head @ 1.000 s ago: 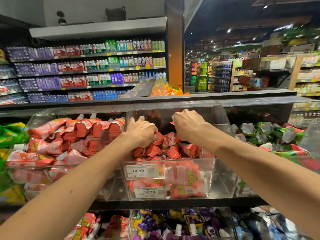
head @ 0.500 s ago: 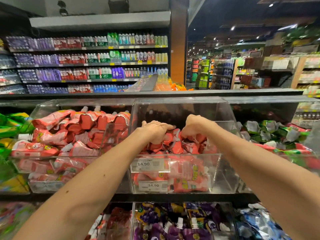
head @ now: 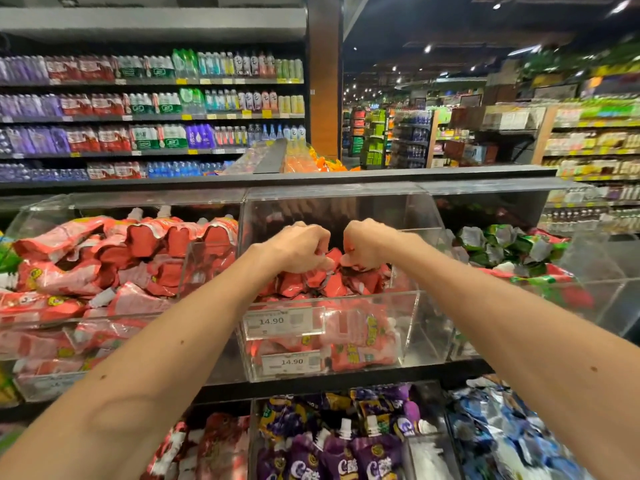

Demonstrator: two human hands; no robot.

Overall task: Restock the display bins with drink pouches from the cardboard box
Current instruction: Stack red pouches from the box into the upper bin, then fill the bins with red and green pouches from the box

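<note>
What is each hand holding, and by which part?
Left hand and right hand each grip red drink pouches in the middle bin by their uppermost edges; which end cannot be told.

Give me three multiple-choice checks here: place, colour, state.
1. Where are the left hand and right hand?
A. inside the middle clear bin
B. on the floor
C. at the person's sides
2. What colour are the pouches under them?
A. green
B. blue
C. red
3. How do the hands sit?
A. flat and straight
B. curled onto pouches
C. spread in the air
Key: 1 A, both wrists pass over the bin's front wall; 2 C, the heap there is red; 3 B, knuckles up, fingertips tucked into the heap.
</note>
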